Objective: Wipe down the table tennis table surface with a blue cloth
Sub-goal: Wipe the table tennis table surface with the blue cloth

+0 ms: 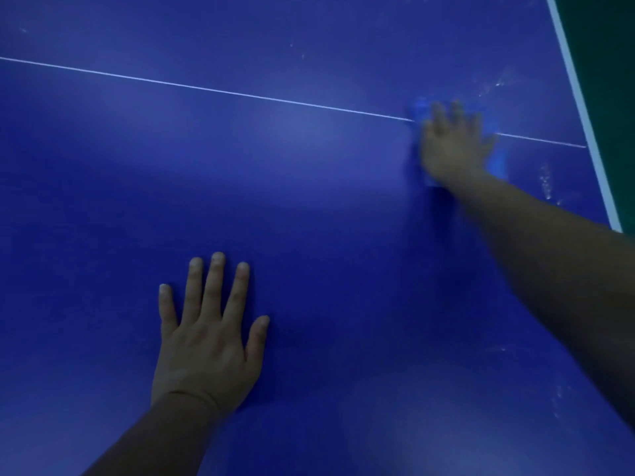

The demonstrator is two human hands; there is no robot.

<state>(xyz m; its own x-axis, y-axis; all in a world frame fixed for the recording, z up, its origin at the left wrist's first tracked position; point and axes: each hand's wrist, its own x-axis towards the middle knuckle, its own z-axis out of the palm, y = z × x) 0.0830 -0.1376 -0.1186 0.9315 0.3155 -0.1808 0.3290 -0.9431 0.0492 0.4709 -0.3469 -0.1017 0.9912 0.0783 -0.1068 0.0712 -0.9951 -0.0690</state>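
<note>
Blue cloth (500,163) lies under the blurred right hand (453,146), fingers spread flat, pressing it. Left hand (206,338) rests open, palm down, on the table tennis table (309,201).

2 bare forearms without sleeves; left hand (206,341) has short pale nails.

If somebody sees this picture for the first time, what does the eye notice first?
First the right hand, blurred, pressing the blue cloth flat where the thin white line crosses, near the table's right edge. Then the left hand, spread flat on the blue table nearer the viewer. Pale smudges lie beside the cloth.
</note>
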